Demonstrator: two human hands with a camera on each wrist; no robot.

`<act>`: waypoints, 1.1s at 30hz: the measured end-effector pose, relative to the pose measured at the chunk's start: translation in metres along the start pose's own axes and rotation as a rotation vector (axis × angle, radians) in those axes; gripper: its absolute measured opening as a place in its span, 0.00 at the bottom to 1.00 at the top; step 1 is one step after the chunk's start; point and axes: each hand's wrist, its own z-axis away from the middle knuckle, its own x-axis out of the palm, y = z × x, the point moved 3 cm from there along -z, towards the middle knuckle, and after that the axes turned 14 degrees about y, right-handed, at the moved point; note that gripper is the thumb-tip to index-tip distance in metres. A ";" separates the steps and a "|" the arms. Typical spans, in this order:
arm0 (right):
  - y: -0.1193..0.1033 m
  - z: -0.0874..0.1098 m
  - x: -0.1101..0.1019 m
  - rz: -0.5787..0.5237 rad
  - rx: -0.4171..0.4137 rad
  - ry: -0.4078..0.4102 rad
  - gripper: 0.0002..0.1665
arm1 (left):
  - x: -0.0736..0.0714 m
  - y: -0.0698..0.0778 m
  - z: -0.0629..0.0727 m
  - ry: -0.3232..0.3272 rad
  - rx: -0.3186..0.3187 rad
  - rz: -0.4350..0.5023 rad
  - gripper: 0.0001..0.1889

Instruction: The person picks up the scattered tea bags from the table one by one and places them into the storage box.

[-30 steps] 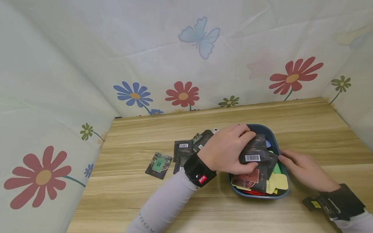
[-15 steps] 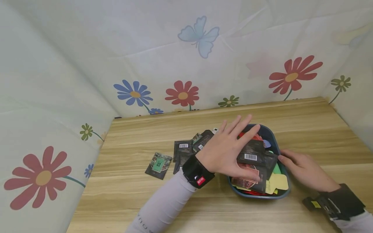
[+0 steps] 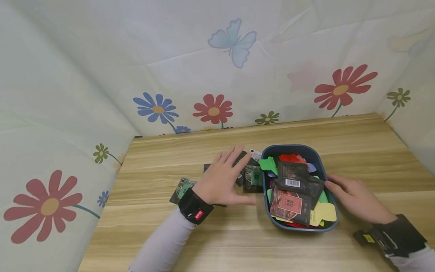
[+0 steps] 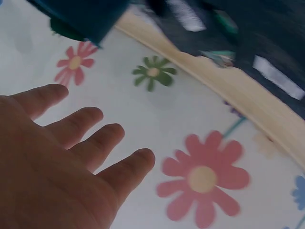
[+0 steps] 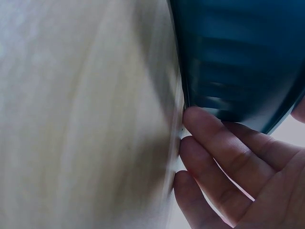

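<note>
Fingers spread and holding nothing, my left hand (image 3: 219, 183) hovers by black packets (image 3: 253, 178). My right hand (image 3: 358, 198) rests unclenched fingers against the filled bin (image 3: 315, 158).

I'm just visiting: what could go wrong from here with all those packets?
A green piece pokes over the rim of the blue bin, so the left hand might knock it out. Beside the bin, black packets lie bunched together, so that hand could pick up two at once.
</note>
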 end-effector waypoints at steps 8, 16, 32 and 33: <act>0.001 0.000 -0.001 0.007 0.009 -0.010 0.36 | 0.002 -0.047 0.049 -0.129 -0.219 -0.061 0.65; -0.002 0.000 -0.002 -0.011 -0.006 0.011 0.34 | -0.003 -0.071 0.084 -0.154 -0.407 -0.132 0.63; 0.000 0.002 -0.001 -0.007 0.019 -0.005 0.36 | -0.012 -0.089 0.110 -0.225 -0.544 -0.246 0.53; 0.000 0.001 -0.001 -0.005 0.019 -0.006 0.36 | -0.012 -0.089 0.110 -0.224 -0.542 -0.248 0.52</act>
